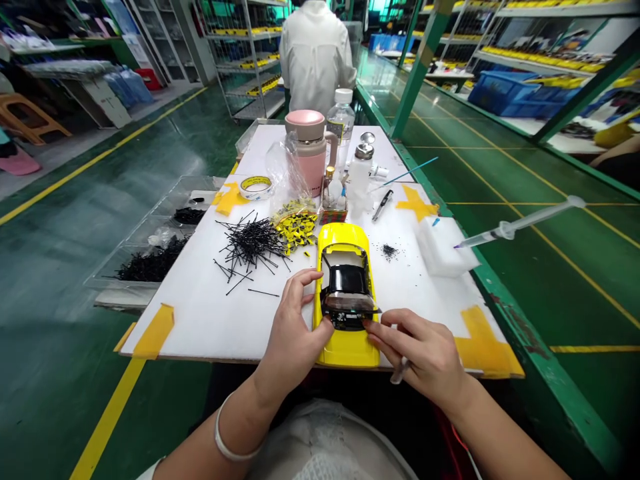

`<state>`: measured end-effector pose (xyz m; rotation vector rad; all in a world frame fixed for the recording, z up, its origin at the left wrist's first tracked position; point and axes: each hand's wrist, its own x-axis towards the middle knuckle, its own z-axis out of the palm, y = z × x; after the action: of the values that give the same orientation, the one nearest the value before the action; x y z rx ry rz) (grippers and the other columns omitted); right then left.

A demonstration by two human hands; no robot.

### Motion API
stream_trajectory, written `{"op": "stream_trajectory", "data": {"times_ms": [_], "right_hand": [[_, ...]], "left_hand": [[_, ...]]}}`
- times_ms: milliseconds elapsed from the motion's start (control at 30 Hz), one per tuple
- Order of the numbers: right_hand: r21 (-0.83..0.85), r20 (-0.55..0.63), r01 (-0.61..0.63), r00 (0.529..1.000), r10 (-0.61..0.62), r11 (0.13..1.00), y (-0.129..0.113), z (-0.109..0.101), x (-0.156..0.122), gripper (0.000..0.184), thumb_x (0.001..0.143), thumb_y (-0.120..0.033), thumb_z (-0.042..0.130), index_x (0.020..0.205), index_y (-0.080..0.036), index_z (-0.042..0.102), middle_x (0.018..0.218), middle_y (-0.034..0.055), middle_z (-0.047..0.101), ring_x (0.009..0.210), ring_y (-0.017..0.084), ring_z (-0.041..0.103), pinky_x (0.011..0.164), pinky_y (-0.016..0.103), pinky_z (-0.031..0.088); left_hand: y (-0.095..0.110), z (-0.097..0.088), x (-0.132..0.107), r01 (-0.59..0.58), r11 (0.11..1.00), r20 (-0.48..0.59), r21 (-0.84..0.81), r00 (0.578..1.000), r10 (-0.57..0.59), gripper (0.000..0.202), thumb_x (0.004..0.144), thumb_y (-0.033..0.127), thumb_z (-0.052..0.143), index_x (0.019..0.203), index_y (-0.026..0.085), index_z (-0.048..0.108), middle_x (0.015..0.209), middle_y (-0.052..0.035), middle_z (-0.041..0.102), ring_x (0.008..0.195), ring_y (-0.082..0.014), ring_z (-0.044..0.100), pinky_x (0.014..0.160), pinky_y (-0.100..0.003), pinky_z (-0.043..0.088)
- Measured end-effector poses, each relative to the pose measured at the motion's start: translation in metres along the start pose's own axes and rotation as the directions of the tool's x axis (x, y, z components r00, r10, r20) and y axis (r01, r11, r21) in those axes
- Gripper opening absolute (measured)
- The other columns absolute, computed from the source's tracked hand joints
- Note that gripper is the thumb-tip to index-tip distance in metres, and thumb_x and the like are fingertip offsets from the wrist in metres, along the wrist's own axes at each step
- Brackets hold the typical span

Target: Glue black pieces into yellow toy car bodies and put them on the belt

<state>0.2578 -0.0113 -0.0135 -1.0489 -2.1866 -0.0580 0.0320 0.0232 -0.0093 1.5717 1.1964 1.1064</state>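
- Our left hand [295, 330] is on the left side of the yellow toy car [347, 240]. The thumb is up by the door edge, and the fingers bend round the side and grip it.
- Our right hand [425, 350] is at the near right corner of the car, with its fingers curled in. The tips touch a thin black strip [350, 311] that lies across the car's open top.
- A thin white stick [400, 371] pokes out from under the right hand. Most of it is hidden, so we cannot tell what kind of tool it is.
- The car lies on the white board [200, 313], close to the near edge. Our hands cover part of its near end.
- Left of the car is a heap of black sticks [250, 243]. Small yellow bits [296, 230] lie between the heap and the car.
- Behind the car stand a pink jug [309, 150] and a clear bottle [341, 123]. The bottle's label is too small for us to read.
- Behind the car and to the left lies a tape roll [255, 187]. We cannot read the dark marks on it.
- Right of the car sits a white block [443, 247], with the tip of a syringe [520, 223] at it.
- Far behind the car a person in a white coat [315, 53] stands with their back to us. The top of the picture cuts off the head.
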Motion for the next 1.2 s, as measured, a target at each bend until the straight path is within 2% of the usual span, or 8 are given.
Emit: {"op": "stream_trajectory", "data": {"times_ms": [167,333,467,567,700,867,1033,1200], "right_hand": [[0.081,0.043,0.034,0.998,-0.037,0.996,0.011,-0.003,0.006,0.016,0.101,-0.020,0.061,0.105,-0.017,0.076,0.091,0.0062,0.071,0.071,0.012,0.066,0.062,0.022,0.051],[0.477,0.142,-0.211,0.976,0.162,0.853,0.019,-0.012,0.010,0.024,0.105,-0.028,0.055,0.108,-0.020,0.078,0.094,0.0073,0.073,0.083,0.016,0.071,0.073,0.026,0.057],[0.548,-0.099,-0.394,0.845,0.525,0.738,0.034,-0.026,0.002,0.037,0.108,-0.036,0.045,0.107,-0.018,0.077,0.083,0.0063,0.070,0.067,0.016,0.063,0.060,0.029,0.051],[0.500,-0.219,-0.425,0.781,0.585,0.754,0.048,-0.037,-0.007,0.048,0.109,-0.039,0.036,0.098,-0.017,0.077,0.087,0.0080,0.068,0.077,0.019,0.061,0.070,0.033,0.051],[0.287,-0.004,-0.597,0.781,0.624,0.749,0.057,-0.059,-0.016,0.051,0.107,-0.048,0.041,0.091,-0.018,0.079,0.082,0.0066,0.068,0.072,0.019,0.062,0.063,0.031,0.050],[0.229,0.265,-0.779,0.626,0.733,0.583,0.059,-0.092,-0.013,0.037,0.093,-0.051,0.067,0.081,-0.018,0.078,0.074,0.0037,0.071,0.050,0.014,0.059,0.049,0.026,0.050],[0.386,0.046,-0.698,0.667,0.743,0.603,0.059,-0.084,0.010,0.016,0.080,-0.036,0.083,0.082,-0.020,0.081,0.092,0.0064,0.076,0.075,0.019,0.070,0.062,0.026,0.055],[0.360,-0.045,-0.675,0.677,0.735,0.644,0.068,-0.046,0.039,0.013,0.077,-0.030,0.081,0.085,-0.019,0.080,0.081,0.0048,0.076,0.068,0.019,0.070,0.061,0.029,0.056]], "left_hand": [[-0.004,0.000,0.000,0.021,1.000,-0.002,-0.022,1.000,-0.021,0.055,0.082,0.017,0.065,0.134,0.025,0.050,0.147,-0.0102,0.052,0.140,-0.0265,0.050,0.115,-0.045,0.045],[-0.011,-0.001,0.001,0.048,0.998,0.002,-0.051,0.999,-0.048,0.051,0.086,0.023,0.067,0.134,0.026,0.051,0.146,-0.0094,0.051,0.141,-0.0265,0.048,0.116,-0.045,0.045],[-0.011,-0.003,0.001,0.111,0.987,0.023,-0.112,0.994,-0.109,0.051,0.087,0.030,0.070,0.134,0.027,0.051,0.147,-0.0082,0.051,0.140,-0.0265,0.049,0.119,-0.046,0.041],[-0.010,-0.007,0.002,0.164,0.961,0.017,-0.224,0.986,-0.165,0.044,0.091,0.035,0.067,0.132,0.028,0.053,0.149,-0.0070,0.052,0.146,-0.0270,0.044,0.119,-0.046,0.041],[-0.010,-0.008,0.008,0.207,0.923,-0.020,-0.324,0.974,-0.226,0.036,0.097,0.045,0.056,0.131,0.030,0.057,0.151,-0.0054,0.053,0.150,-0.0279,0.038,0.122,-0.050,0.036],[-0.008,0.000,0.013,0.167,0.960,0.012,-0.226,0.986,-0.169,0.047,0.094,0.047,0.065,0.136,0.030,0.054,0.152,-0.0057,0.051,0.147,-0.0286,0.042,0.123,-0.049,0.035],[-0.010,0.000,0.009,0.143,0.957,0.029,-0.253,0.990,-0.140,0.051,0.092,0.038,0.072,0.138,0.033,0.052,0.156,-0.0033,0.047,0.149,-0.0267,0.041,0.123,-0.043,0.038],[-0.011,-0.003,0.005,0.160,0.951,0.021,-0.265,0.987,-0.160,0.049,0.089,0.037,0.076,0.134,0.036,0.057,0.156,-0.0011,0.048,0.148,-0.0254,0.045,0.122,-0.039,0.043]]}}
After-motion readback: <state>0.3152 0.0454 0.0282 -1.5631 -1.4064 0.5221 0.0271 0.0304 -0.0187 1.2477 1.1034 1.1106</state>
